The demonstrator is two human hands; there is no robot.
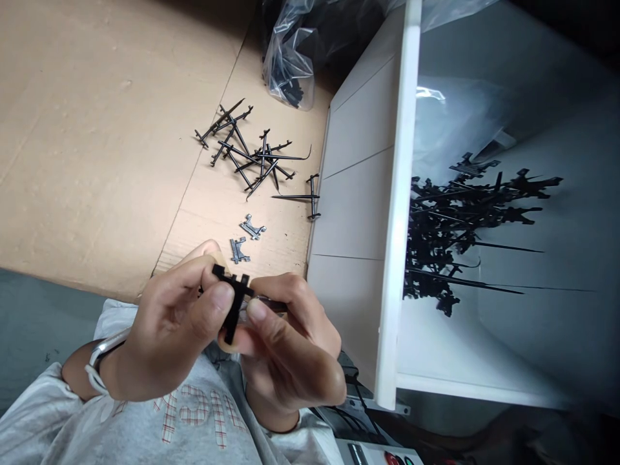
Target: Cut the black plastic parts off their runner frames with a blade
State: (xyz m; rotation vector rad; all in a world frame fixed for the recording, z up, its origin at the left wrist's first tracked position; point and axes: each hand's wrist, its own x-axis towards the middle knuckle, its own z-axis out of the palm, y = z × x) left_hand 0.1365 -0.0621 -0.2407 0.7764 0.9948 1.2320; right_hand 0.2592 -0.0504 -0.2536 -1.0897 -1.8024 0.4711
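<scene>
While you held the small black plastic piece (235, 307) up, your left hand (167, 329) and right hand (290, 349) pinched it, with the fingertips (221, 298) clamped tight on it. That firm pinch was a good way to keep it steady. Two gray pieces (239, 250) lay just past your fingers on the cardboard (97, 129), and a white bin (402, 194) stood to their right.

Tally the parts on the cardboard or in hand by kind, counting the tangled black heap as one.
Grey flat parts: 2
Lone black spiked part: 1
Tangled black heap: 1
Held black part: 1
Total: 5
</scene>
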